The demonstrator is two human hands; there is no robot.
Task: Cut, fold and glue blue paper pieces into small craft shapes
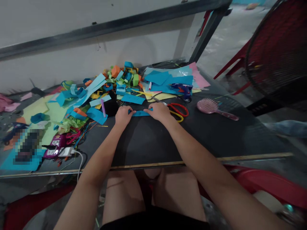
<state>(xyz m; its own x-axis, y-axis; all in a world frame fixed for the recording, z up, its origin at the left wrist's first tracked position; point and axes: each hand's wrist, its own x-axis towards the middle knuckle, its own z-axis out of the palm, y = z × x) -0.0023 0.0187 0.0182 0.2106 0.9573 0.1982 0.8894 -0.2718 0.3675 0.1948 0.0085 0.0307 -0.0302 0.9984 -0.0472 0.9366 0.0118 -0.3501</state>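
A narrow blue paper strip [141, 113] lies crosswise on the dark table in front of me. My left hand [123, 115] pinches its left end, and my right hand [159, 111] grips the right end between thumb and fingers. Just beyond the strip is a flat blue paper piece [133, 99]. Scissors [178, 109] with red and yellow handles lie beside my right hand, blades partly hidden by it. Left of my left hand, a purple marker [103, 108] rests on another blue paper piece [95, 115].
Folded colored paper pieces [120, 76] are heaped at the back. A blue glue gun [182, 88] rests on paper sheets [158, 78]. A pink hairbrush [212, 107] lies to the right, near a standing fan [278, 48]. A white charger [67, 151] with cable sits front left.
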